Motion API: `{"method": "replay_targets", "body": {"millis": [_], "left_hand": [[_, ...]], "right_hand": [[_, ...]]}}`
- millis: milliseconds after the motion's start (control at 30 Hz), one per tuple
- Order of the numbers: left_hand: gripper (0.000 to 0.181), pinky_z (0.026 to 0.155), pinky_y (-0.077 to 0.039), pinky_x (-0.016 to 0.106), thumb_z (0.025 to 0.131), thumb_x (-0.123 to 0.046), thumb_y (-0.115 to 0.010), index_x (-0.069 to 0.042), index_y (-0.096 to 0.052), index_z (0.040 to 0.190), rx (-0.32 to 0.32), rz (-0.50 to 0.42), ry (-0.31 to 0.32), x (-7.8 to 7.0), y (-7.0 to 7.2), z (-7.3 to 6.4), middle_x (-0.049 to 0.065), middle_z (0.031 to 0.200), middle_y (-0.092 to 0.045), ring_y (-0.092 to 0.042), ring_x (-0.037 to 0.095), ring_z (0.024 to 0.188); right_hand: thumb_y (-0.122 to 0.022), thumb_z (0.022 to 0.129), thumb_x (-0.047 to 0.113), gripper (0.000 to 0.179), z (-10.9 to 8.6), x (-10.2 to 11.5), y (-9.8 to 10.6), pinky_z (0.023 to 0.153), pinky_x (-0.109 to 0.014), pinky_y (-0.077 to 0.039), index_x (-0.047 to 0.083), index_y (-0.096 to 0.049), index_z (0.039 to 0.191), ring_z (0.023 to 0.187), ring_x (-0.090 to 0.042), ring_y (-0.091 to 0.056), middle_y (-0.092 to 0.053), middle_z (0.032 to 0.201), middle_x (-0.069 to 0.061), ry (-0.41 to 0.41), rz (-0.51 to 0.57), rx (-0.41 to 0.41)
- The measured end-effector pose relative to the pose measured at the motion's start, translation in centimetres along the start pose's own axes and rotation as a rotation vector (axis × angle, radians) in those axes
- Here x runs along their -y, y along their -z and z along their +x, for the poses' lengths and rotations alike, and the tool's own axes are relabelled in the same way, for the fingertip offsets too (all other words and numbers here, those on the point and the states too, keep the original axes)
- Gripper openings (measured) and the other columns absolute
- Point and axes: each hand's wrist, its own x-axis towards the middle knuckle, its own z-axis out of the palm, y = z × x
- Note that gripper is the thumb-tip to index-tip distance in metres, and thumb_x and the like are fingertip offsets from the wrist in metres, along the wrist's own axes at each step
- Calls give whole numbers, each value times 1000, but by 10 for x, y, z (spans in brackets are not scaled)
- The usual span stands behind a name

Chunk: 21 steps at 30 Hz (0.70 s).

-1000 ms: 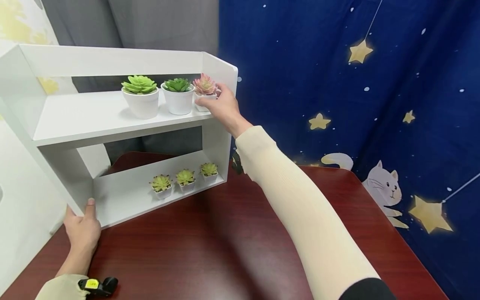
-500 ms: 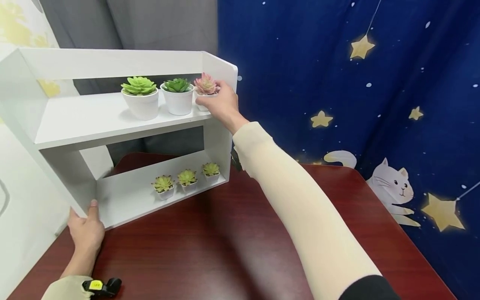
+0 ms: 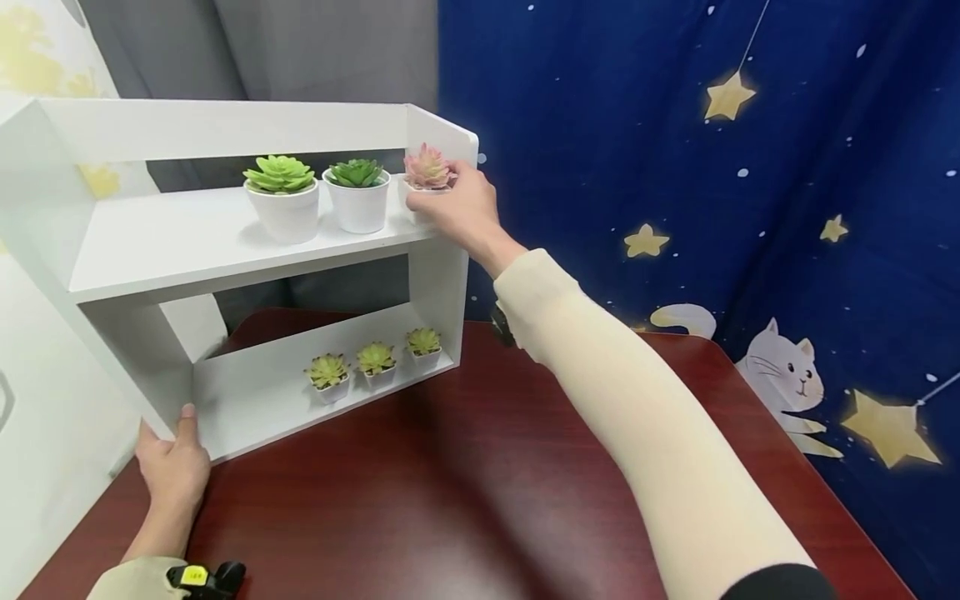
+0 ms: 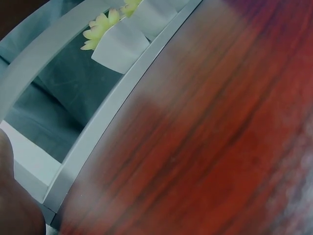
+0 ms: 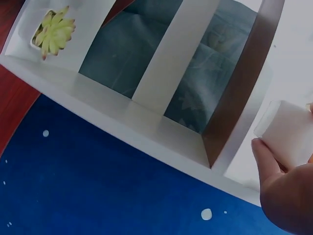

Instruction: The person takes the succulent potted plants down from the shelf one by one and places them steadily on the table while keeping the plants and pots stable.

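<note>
On the upper board of a white two-tier shelf (image 3: 172,225), my right hand (image 3: 471,210) grips a potted pink succulent (image 3: 427,169) near the right side panel. The right wrist view shows its white pot (image 5: 288,134) between thumb and fingers; whether the pot touches the board is unclear. Left of it stand a dark green succulent (image 3: 357,196) and a bright green succulent (image 3: 282,200), both in round white pots. My left hand (image 3: 176,471) holds the shelf's lower left front corner, thumb on the inner side; the other fingers are mostly hidden.
Three small yellow-green succulents (image 3: 377,362) in white pots stand in a row on the lower board. Under the shelf is a reddish-brown table (image 3: 420,500). Behind hang a grey curtain (image 3: 337,50) and a blue star-patterned curtain (image 3: 570,167).
My right hand has shifted the pink succulent slightly right, widening the gap to the dark green one. The left hand stays on the shelf corner.
</note>
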Motion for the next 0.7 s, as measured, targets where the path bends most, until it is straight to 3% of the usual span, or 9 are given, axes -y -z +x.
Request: {"method": "replay_targets", "body": {"millis": [200, 400, 700], "left_hand": [[55, 125, -19, 32, 106, -33, -38, -22, -29, 160, 12, -6, -37, -3, -7, -1, 13, 161, -36, -30, 18, 149], [55, 126, -19, 33, 106, -33, -38, -21, -29, 160, 23, -10, -23, 0, -5, 1, 13, 162, -35, -29, 19, 150], [57, 127, -16, 36, 106, -35, -37, -24, -24, 161, 94, 45, 2, -7, -3, 9, 12, 165, -29, -24, 22, 153]], "right_hand": [[-75, 79, 30, 61, -13, -6, 21, 93, -28, -51, 14, -56, 135, 110, -13, -56, -65, 131, -2, 43, -27, 50], [-76, 79, 28, 62, -33, -15, 33, 93, -31, -53, 14, -56, 136, 108, -11, -60, -67, 129, -2, 91, -41, 98], [-79, 79, 27, 61, -60, -49, 45, 91, -32, -55, 14, -57, 135, 102, -13, -65, -72, 121, -2, 118, -3, 172]]}}
